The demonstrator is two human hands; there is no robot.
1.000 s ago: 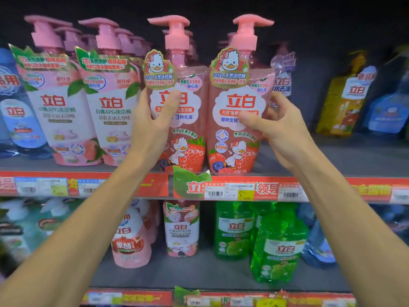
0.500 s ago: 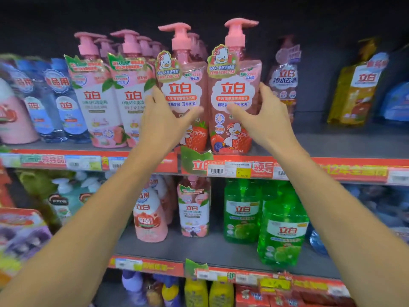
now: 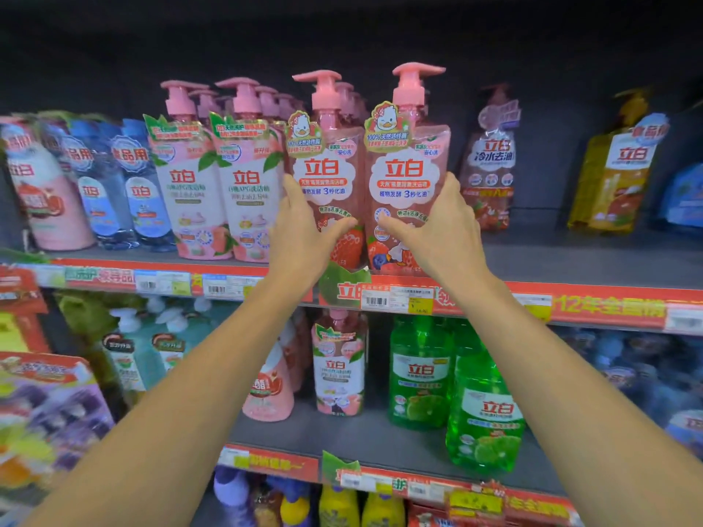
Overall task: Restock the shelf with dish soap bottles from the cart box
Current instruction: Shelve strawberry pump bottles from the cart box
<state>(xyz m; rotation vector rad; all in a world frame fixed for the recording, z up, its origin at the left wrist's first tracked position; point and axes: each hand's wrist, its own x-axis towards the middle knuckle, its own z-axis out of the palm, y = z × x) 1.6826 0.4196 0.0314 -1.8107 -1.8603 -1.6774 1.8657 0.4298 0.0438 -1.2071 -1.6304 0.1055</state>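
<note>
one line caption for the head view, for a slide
Left hand and right hand each grip a pink strawberry soap bottle on the upper shelf.

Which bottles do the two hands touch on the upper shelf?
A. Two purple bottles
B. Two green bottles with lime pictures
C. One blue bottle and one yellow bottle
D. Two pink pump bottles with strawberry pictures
D: the left hand and the right hand each rest on a pink strawberry pump bottle standing at the front edge of the upper shelf.
</note>
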